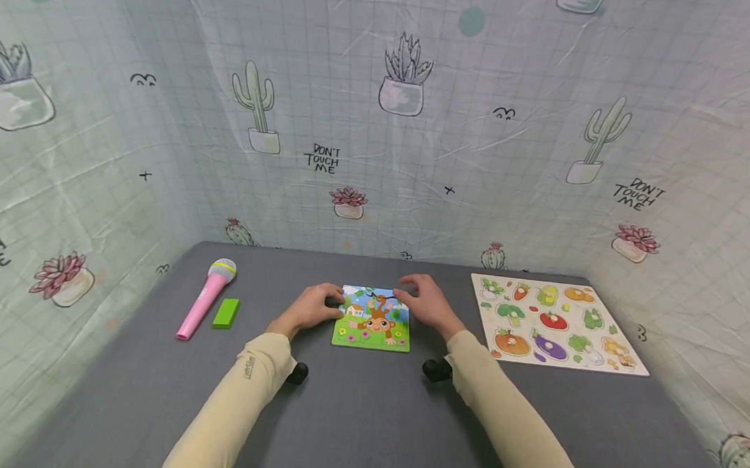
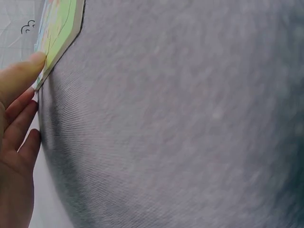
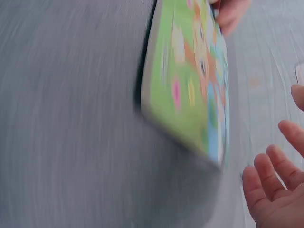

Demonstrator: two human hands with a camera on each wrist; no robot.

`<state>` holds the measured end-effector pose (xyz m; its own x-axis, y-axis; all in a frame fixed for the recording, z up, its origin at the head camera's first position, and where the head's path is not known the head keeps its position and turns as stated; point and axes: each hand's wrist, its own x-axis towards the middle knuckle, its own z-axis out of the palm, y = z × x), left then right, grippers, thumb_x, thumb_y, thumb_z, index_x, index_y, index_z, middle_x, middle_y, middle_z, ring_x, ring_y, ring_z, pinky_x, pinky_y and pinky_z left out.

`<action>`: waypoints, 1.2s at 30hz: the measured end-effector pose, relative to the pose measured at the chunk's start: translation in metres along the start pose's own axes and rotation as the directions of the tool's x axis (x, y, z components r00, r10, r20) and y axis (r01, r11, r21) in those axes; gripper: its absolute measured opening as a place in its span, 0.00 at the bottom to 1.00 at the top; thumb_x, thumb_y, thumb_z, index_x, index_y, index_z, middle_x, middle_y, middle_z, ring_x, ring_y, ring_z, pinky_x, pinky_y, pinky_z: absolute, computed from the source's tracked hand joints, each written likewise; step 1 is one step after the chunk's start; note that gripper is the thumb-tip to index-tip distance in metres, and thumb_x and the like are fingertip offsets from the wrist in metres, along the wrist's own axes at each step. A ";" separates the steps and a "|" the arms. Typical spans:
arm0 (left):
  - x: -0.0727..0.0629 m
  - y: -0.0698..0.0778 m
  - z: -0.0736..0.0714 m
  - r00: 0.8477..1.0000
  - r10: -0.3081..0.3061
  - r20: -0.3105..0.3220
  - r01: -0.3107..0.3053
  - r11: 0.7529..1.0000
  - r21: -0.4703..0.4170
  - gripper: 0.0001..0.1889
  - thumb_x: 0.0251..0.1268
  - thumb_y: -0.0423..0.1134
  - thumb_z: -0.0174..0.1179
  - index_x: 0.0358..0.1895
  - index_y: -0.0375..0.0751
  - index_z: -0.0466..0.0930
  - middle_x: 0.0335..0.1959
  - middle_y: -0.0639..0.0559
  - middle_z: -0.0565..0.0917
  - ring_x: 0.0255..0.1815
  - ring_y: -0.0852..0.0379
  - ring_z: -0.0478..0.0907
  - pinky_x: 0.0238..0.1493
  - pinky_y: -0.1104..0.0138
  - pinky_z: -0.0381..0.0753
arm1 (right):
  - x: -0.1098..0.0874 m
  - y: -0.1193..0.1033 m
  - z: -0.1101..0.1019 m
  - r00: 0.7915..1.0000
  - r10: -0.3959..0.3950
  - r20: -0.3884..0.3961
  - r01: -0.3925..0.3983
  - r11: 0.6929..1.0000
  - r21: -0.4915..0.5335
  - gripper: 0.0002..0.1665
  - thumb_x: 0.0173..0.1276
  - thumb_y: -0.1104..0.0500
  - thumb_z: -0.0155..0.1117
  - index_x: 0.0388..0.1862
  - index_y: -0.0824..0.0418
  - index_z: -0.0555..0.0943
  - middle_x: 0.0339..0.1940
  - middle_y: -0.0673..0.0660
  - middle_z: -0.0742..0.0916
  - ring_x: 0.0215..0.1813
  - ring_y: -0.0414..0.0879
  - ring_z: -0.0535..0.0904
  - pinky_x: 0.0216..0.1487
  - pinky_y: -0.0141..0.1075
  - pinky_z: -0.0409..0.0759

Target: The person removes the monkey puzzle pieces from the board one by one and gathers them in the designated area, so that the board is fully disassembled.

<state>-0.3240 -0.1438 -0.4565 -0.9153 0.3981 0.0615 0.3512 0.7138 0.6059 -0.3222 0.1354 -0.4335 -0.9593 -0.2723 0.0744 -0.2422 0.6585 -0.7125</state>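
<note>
Left hand pinches puzzle at its left edge, apparently for steadying; right hand free, fingers spread by far-right corner.

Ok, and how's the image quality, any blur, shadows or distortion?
Head view: mostly sharp, evenly lit, with soft shadows beneath the sleeves; left wrist view: tabletop soft and grainy, darkening at the right, its edge bowed, probably lens distortion; right wrist view: monkey board smeared, likely motion blur, while the right hand looks crisper.
</note>
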 end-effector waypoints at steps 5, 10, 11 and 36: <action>-0.004 -0.005 0.004 0.999 -0.030 -0.017 0.028 0.997 -0.067 0.16 0.63 0.38 0.67 0.52 0.36 0.84 0.66 0.43 0.74 0.70 0.40 0.64 0.70 0.47 0.64 | 0.008 -0.016 0.023 0.999 -0.012 0.050 0.006 0.995 0.102 0.26 0.74 0.51 0.60 0.64 0.63 0.75 0.65 0.61 0.74 0.62 0.56 0.74 0.56 0.51 0.77; -0.003 -0.008 0.006 0.999 -0.035 -0.012 0.034 0.994 -0.104 0.17 0.63 0.41 0.67 0.53 0.39 0.84 0.68 0.46 0.73 0.72 0.42 0.63 0.71 0.48 0.62 | 0.020 -0.024 0.036 0.995 0.004 0.104 -0.015 0.994 0.104 0.25 0.74 0.53 0.60 0.64 0.63 0.75 0.60 0.60 0.79 0.58 0.54 0.77 0.55 0.47 0.79; -0.002 -0.008 0.006 0.999 -0.037 -0.014 0.035 0.993 -0.110 0.17 0.63 0.41 0.67 0.53 0.40 0.85 0.67 0.47 0.74 0.72 0.43 0.63 0.71 0.49 0.62 | 0.023 -0.025 0.038 0.993 0.010 0.116 -0.022 0.995 0.100 0.25 0.74 0.53 0.60 0.64 0.64 0.75 0.60 0.60 0.80 0.58 0.54 0.77 0.54 0.47 0.79; 0.001 -0.002 0.014 0.991 -0.103 -0.088 0.096 0.992 -0.080 0.14 0.60 0.38 0.69 0.48 0.38 0.86 0.61 0.46 0.79 0.67 0.44 0.69 0.69 0.50 0.66 | 0.041 -0.028 0.056 0.985 0.104 0.139 -0.101 0.995 -0.027 0.20 0.72 0.58 0.62 0.60 0.62 0.80 0.51 0.58 0.84 0.49 0.50 0.79 0.55 0.44 0.80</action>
<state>-0.3228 -0.1365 -0.4689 -0.9602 0.2708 0.0683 0.2452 0.7003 0.6704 -0.3465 0.0662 -0.4495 -0.9498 -0.2972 -0.0974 -0.1479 0.7012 -0.6975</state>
